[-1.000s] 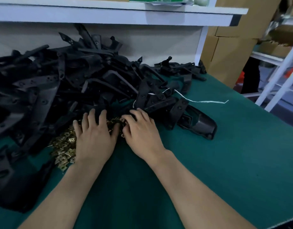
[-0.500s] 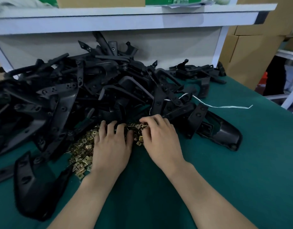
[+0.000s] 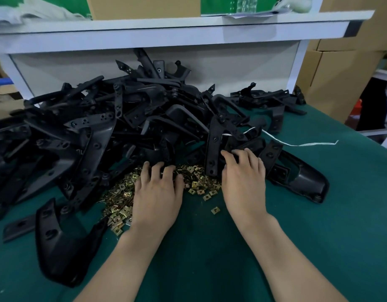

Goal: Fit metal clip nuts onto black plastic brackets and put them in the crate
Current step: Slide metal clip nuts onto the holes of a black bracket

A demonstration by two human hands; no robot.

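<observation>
Table (image 3: pixel 319 236): green, white shelf (image 3: pixel 166 33) behind
Brackets (image 3: pixel 101 136): black heap at back
Clip nuts (image 3: pixel 120 192): brass pile before heap
Left hand (image 3: pixel 156 195): flat on pile, loose
Right hand (image 3: pixel 244 184): fingertips on heap, grip unclear

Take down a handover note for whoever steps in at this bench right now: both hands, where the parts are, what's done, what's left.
Left hand: palm down on the clip nuts, fingertips dug into the pile; whether it holds one is hidden.
Right hand: fingers spread on black plastic brackets at the heap's near edge, no grip visible.
Brackets are heaped across the green table's far side; one loose clip nut lies between the hands.
Done: no fitted bracket visible. Left: fit clips, load the crate, which is out of view.
</observation>
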